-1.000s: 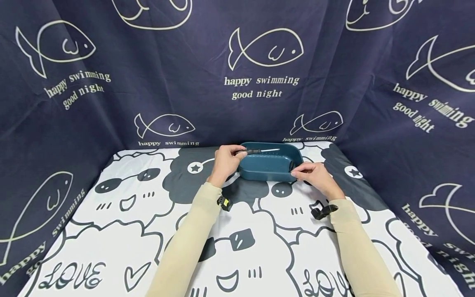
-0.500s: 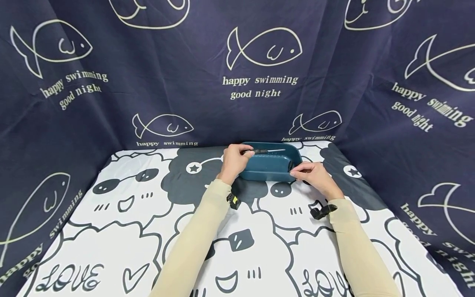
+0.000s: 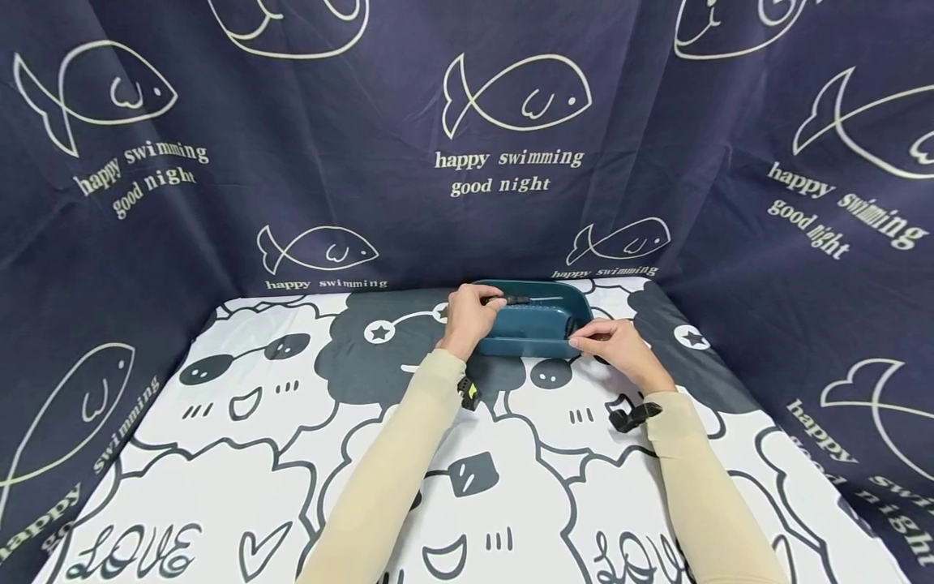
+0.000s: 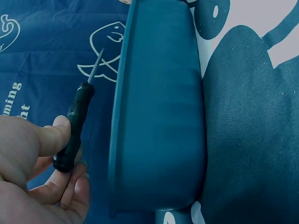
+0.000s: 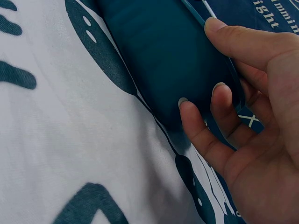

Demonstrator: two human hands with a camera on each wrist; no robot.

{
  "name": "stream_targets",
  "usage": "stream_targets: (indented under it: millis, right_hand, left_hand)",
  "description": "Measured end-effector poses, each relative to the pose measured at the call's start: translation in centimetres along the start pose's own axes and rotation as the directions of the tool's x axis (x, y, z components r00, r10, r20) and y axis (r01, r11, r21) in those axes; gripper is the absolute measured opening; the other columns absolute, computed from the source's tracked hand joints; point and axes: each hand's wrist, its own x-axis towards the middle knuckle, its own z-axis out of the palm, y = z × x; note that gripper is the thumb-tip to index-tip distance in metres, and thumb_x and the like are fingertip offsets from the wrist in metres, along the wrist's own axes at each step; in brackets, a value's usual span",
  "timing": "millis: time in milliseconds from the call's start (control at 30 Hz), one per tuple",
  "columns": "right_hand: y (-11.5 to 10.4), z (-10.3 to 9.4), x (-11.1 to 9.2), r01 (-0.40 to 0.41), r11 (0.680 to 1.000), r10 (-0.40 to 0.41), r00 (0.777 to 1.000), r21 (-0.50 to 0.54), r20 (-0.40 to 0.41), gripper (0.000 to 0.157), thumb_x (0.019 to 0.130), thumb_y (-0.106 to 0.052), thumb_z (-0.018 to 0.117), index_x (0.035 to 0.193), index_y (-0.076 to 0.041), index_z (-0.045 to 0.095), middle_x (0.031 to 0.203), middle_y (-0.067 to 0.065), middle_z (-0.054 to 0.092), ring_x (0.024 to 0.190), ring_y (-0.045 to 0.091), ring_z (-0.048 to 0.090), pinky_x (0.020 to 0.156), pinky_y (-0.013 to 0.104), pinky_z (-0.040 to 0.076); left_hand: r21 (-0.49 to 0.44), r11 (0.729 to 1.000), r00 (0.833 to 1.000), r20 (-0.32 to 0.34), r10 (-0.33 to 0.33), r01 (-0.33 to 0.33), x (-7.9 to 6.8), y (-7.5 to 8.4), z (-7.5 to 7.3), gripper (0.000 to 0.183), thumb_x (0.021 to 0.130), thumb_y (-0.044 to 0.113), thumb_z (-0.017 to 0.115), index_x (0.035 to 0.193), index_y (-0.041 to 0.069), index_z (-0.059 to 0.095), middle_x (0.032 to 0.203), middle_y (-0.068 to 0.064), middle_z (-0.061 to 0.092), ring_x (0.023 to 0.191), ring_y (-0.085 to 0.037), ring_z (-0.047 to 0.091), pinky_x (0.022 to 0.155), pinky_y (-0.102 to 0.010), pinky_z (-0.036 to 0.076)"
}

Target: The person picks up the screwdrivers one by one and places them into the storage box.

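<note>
My left hand (image 3: 470, 316) holds a small screwdriver (image 3: 516, 299) by its black handle, thumb and fingers pinching it near the butt end. In the left wrist view the screwdriver's thin metal shaft (image 4: 96, 65) points away from the hand. It lies over the inner side of a dark teal plastic bin (image 3: 518, 348), near the back wall. At the bin's front right corner, my right hand (image 3: 619, 347) pinches the rim. The thumb (image 5: 233, 39) lies on that edge in the right wrist view, and two other fingers curl near the outer wall.
The bin stands on a white and dark grey cartoon-print cloth (image 3: 248, 487), close to its back edge. Behind it hangs a navy curtain (image 3: 409, 195) with fish drawings. Both wrists carry black straps (image 3: 633, 416).
My left hand has moved to the right with the screwdriver, further over the bin. The right hand stays on the rim, and the bin has hardly moved.
</note>
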Motion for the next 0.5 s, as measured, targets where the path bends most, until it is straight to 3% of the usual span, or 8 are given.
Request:
stream_targets:
  millis: [233, 500]
  right_hand:
    - [-0.1, -0.1, -0.2, 0.009, 1.0, -0.009, 1.0, -0.018, 0.008, 0.036, 0.089, -0.04, 0.082, 0.109, -0.01, 0.08, 0.099, 0.014, 0.074, 0.088, 0.037, 0.07, 0.077, 0.033, 0.055]
    - [-0.6, -0.2, -0.2, -0.019, 1.0, 0.018, 0.999, 0.005, 0.039, 0.03, 0.092, -0.031, 0.081, 0.111, -0.008, 0.079, 0.106, 0.024, 0.073, 0.094, 0.048, 0.067, 0.08, 0.041, 0.056]
  left_hand:
    - [0.015, 0.999, 0.999, -0.011, -0.037, 0.037, -0.1, 0.1, 1.0, 0.017, 0.098, 0.021, 0.074, 0.111, 0.014, 0.081, 0.104, -0.002, 0.077, 0.083, -0.018, 0.069, 0.071, -0.035, 0.055]
    - [0.058, 0.998, 1.0, -0.016, -0.02, 0.021, 0.1, 0.2, 1.5, 0.018, 0.097, 0.02, 0.074, 0.112, 0.011, 0.081, 0.102, -0.003, 0.078, 0.087, -0.02, 0.07, 0.075, -0.036, 0.056]
